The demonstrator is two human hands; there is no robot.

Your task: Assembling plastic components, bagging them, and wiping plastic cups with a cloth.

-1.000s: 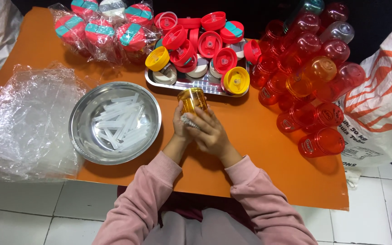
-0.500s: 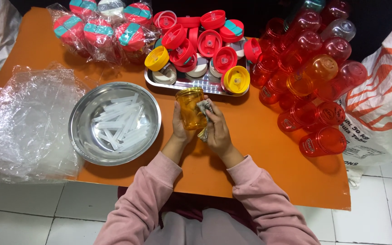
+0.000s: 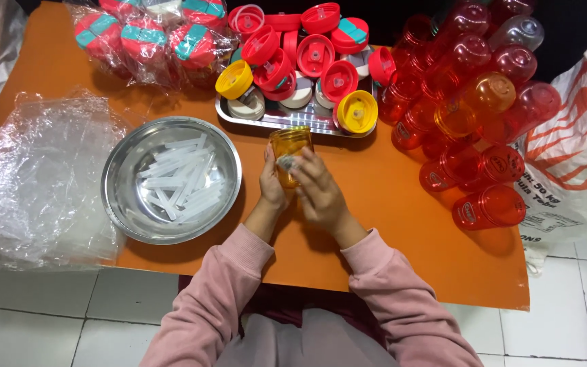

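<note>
Both hands hold a clear orange plastic bottle (image 3: 289, 148) without a lid, lying tilted away from me over the orange table (image 3: 402, 231). My left hand (image 3: 271, 183) grips its left side. My right hand (image 3: 316, 189) wraps its right side, with fingertips pressing a small label on the bottle's wall. Just beyond the bottle stands a metal tray (image 3: 287, 119) holding red and yellow lids (image 3: 312, 57).
A round steel bowl (image 3: 122, 197) with several clear plastic straws (image 3: 179, 178) sits at the left. Crumpled clear plastic wrap (image 3: 35, 183) lies at the far left. A pile of red and orange bottles (image 3: 470, 109) fills the right. Bagged lids (image 3: 151, 34) lie at the back left.
The bottle has been turned and tipped from nearly upright to lying away from me. My right hand has shifted over its side onto the label.
</note>
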